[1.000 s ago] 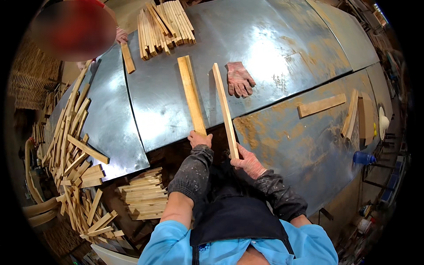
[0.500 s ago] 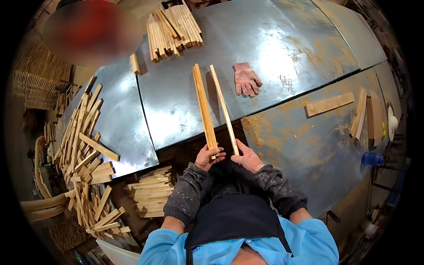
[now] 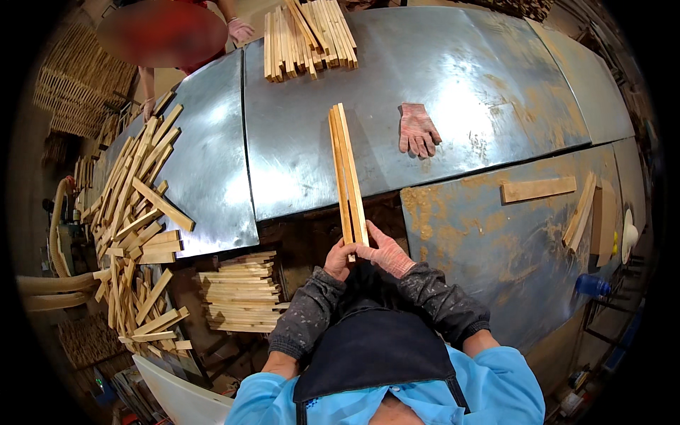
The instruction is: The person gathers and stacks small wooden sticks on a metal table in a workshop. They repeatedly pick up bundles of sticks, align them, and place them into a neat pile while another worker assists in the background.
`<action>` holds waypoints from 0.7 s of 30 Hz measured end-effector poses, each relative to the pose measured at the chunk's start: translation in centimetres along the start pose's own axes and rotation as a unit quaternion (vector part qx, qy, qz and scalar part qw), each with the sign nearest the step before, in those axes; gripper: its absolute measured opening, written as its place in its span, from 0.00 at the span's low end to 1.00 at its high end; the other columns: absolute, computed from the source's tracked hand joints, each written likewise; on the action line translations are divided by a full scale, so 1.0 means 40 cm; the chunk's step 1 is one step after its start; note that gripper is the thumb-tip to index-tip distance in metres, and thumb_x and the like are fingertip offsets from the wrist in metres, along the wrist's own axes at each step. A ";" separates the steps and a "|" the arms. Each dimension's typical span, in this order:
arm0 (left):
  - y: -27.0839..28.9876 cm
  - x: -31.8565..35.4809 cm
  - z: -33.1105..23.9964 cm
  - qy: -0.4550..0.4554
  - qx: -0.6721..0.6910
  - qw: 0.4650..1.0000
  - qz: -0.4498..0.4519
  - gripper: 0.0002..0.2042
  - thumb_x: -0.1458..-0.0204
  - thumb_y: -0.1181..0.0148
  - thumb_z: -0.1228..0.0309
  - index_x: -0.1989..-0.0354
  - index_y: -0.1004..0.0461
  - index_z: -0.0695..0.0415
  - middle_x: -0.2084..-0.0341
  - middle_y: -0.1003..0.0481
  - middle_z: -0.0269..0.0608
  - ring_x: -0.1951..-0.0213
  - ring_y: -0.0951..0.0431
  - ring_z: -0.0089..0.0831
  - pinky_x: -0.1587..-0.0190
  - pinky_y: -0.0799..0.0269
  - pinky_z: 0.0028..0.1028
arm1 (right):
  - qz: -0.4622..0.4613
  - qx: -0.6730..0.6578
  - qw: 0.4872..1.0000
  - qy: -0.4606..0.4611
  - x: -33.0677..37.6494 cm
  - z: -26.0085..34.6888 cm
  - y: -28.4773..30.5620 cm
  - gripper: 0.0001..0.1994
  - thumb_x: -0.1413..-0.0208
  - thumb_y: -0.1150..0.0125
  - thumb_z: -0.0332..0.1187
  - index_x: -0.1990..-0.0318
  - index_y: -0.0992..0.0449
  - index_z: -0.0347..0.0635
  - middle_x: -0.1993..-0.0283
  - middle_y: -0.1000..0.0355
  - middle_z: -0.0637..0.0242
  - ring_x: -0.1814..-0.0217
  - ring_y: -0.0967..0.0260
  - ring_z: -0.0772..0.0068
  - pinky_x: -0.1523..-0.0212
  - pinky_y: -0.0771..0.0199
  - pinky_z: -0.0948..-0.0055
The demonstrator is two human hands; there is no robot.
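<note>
Long, thin wooden strips lie side by side in my two hands, pointing away from me over the gap at the metal table's near edge. My bare left hand is closed round their near ends from the left. On the right, my right hand, in a pinkish work glove, grips the same ends, its fingers meeting the left hand's. How many strips there are is hard to tell where they press together. A matching pink glove lies flat on the table beyond, right of the strips.
A bundle of strips lies on the metal table at the far side. Left is a loose heap of wood pieces; below it, a neat stack. Boards lie right. A person stands far left, one hand near the heap.
The right strip, held apart before, now rests against those in my left hand. My right hand has moved left to meet the left. The other person's hands have come into view.
</note>
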State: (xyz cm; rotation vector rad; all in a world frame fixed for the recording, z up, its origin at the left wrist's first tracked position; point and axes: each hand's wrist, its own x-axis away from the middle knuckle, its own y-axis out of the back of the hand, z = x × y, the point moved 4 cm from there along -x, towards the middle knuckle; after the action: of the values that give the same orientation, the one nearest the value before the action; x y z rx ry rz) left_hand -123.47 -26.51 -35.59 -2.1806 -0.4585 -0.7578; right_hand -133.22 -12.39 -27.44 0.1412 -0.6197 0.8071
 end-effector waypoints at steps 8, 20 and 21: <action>-0.045 0.029 -0.032 -0.008 0.030 0.999 -0.016 0.19 0.43 0.35 0.73 0.43 0.26 0.59 0.58 0.20 0.37 0.59 0.20 0.30 0.52 0.22 0.33 | 0.014 -0.007 1.000 0.016 0.016 0.042 -0.004 0.50 0.40 0.27 0.40 0.18 0.54 0.40 0.54 0.25 0.67 0.65 0.34 0.81 0.66 0.29 0.76; 0.073 0.227 -0.010 -0.092 0.097 0.991 -0.014 0.28 0.44 0.38 0.76 0.32 0.32 0.63 0.39 0.23 0.46 0.50 0.19 0.32 0.48 0.20 0.32 | 0.004 -0.094 0.995 0.021 -0.019 0.012 -0.039 0.39 0.42 0.32 0.32 0.22 0.39 0.50 0.55 0.29 0.72 0.60 0.31 0.79 0.64 0.26 0.74; 0.104 0.269 -0.002 -0.113 0.100 0.988 -0.020 0.28 0.44 0.37 0.76 0.32 0.31 0.62 0.37 0.24 0.47 0.51 0.19 0.31 0.49 0.21 0.32 | 0.008 -0.086 0.996 0.020 -0.034 -0.005 -0.039 0.39 0.43 0.33 0.31 0.22 0.39 0.50 0.57 0.30 0.72 0.64 0.32 0.79 0.65 0.26 0.74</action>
State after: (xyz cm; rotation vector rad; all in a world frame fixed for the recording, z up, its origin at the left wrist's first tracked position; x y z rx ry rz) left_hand -113.12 -28.36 -30.87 -2.0798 -0.6661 -0.4633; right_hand -132.73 -14.28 -28.22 -0.0361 -0.6502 0.7670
